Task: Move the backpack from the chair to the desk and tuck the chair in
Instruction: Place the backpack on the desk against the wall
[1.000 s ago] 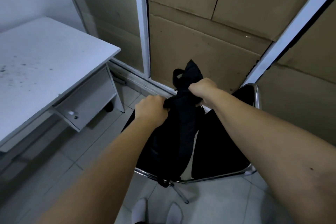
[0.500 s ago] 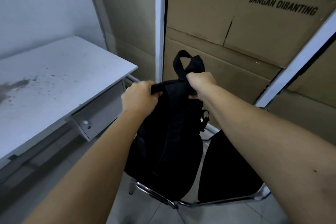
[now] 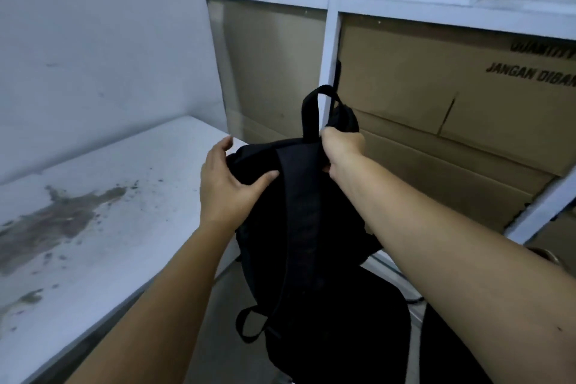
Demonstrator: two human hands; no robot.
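Note:
The black backpack (image 3: 305, 227) hangs in the air in front of me, its top level with the desk's right corner. My right hand (image 3: 341, 151) is closed on its top, just below the carry loop. My left hand (image 3: 229, 182) clasps the backpack's upper left side, thumb on the near face and fingers curled behind. The white desk (image 3: 93, 206), stained with dark patches, lies to the left. Only a bit of the black chair (image 3: 442, 346) with a chrome frame shows at the lower right, below my right arm.
A white wall rises behind the desk. Ahead stands a white-framed glass partition (image 3: 332, 50) with stacked cardboard boxes (image 3: 436, 97) behind it. Grey floor (image 3: 224, 337) shows between the desk and the chair.
The backpack has risen off the chair and moved left toward the desk's corner. My left hand has changed from a fist on the top to a looser clasp on the side.

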